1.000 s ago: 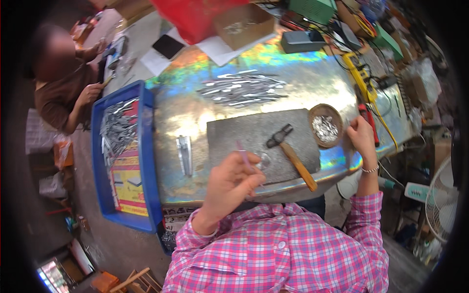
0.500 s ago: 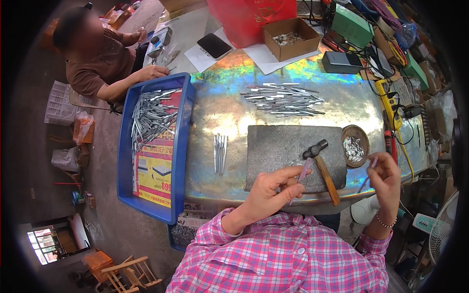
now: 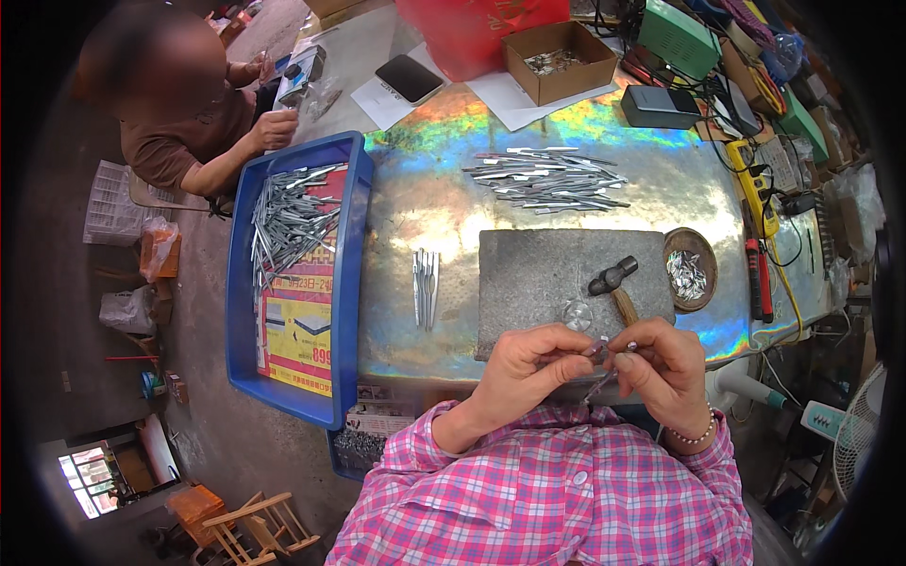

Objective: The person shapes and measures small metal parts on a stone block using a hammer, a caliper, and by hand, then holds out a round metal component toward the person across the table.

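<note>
In front of my chest my left hand [image 3: 528, 366] is closed in a pinch on a slender pinkish-purple strip, mostly covered by the fingers. Almost touching it, my right hand [image 3: 668, 368] pinches a thin dark rod [image 3: 602, 383] whose end slants down between the hands. Small pale tips show at both sets of fingertips, too small to name. Just beyond the hands, a hammer [image 3: 613, 274] lies on a dark grey slab [image 3: 528, 278], its wooden handle partly hidden by my right hand. A round clear piece [image 3: 577, 314] rests on the slab.
Right of the slab is a round bowl [image 3: 713, 275] of small silvery pieces. Metal rods form a pile [image 3: 547, 179] beyond it and a short row [image 3: 427, 292] to its left. A blue tray [image 3: 357, 274] holds more rods. Someone sits [image 3: 189, 151] at the far left.
My right hand has come left from beside the bowl to meet my left hand, bringing the thin dark rod. The strip in my left hand is now lower and more covered.
</note>
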Motion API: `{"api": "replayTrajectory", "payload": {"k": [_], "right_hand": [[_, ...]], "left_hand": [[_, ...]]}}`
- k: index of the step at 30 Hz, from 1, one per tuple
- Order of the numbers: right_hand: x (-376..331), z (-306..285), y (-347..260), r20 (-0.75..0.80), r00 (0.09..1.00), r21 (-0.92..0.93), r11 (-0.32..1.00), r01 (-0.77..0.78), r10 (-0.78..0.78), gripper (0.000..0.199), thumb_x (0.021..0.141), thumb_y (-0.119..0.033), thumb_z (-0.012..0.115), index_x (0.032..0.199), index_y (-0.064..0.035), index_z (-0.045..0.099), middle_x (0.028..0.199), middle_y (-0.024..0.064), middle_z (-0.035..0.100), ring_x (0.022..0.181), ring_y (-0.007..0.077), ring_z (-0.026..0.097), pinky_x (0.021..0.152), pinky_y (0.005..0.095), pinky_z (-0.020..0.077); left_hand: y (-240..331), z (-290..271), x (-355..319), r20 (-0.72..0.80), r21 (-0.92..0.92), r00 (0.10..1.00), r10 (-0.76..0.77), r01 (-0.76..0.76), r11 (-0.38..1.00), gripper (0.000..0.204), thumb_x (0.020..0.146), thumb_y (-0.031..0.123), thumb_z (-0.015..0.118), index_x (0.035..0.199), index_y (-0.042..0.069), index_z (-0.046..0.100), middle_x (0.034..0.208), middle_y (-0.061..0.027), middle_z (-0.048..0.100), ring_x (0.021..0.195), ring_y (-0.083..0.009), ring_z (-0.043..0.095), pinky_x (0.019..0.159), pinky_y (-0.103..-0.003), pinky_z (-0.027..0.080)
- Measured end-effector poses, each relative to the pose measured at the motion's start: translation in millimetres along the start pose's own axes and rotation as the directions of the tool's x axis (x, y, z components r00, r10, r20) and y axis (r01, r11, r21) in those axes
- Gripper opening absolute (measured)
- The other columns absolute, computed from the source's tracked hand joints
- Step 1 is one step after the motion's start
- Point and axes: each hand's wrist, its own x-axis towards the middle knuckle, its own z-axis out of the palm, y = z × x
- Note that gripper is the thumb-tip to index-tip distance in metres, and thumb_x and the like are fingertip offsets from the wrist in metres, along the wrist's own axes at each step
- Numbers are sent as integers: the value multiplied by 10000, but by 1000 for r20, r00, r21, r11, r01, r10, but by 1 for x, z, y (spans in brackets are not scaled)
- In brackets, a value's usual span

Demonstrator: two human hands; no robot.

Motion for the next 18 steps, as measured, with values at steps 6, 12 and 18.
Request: {"api": "replayTrajectory", "payload": {"k": [6,12,18], "right_hand": [[4,5,5,-36,992,-59,991,121,-123,103,873,-67,646,933,13,622,785,73,626,581,114,606,520,227,474],[6,4,10,-59,962,-262,934,242,-265,112,834,-67,682,907,4,636,774,88,613,582,142,576,518,251,436],[6,10,13,-128,967,-239,953,186,-221,129,819,-74,708,902,0,642,720,66,622,556,108,575,495,239,428]], "left_hand": [[-2,6,0,-37,-78,999,-24,21,997,185,899,26,625,1076,-22,603,957,-55,661,906,-86,617,788,-225,505],[-5,10,0,-24,-98,999,-41,38,994,124,900,10,616,1018,-20,591,942,-50,657,898,-77,614,787,-219,504],[-2,15,1,-27,-109,997,-79,75,991,105,899,-9,607,1000,-19,579,919,-46,657,899,-78,616,783,-219,506]]}}
